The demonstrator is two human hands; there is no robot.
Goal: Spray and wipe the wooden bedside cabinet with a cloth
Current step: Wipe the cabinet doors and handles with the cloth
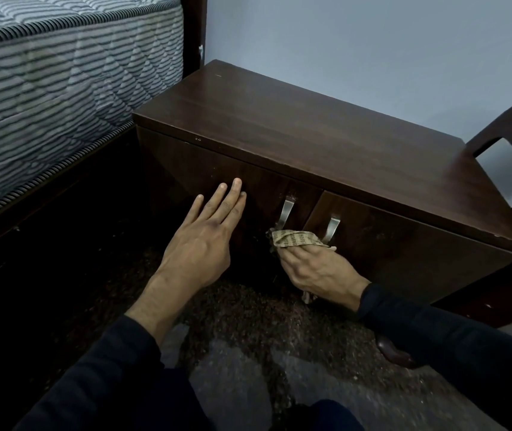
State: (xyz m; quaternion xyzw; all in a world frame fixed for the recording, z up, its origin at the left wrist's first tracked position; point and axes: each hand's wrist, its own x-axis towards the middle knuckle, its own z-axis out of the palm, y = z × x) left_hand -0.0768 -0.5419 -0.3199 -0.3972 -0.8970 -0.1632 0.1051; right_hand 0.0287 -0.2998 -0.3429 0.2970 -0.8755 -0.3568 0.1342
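The dark wooden bedside cabinet [295,126] stands against the wall, with two doors and two metal handles [287,211] near the middle of its front. My right hand [317,270] presses a beige patterned cloth [295,239] against the front, just below the handles. A bit of the cloth hangs under my wrist. My left hand [205,234] lies flat with fingers spread on the left door, holding nothing. No spray bottle is in view.
A bed with a striped quilted mattress [62,82] and dark frame is close on the left of the cabinet. A dark wooden chair [509,119] stands on the right. The floor [248,321] below is speckled and dark. A blue-grey wall is behind.
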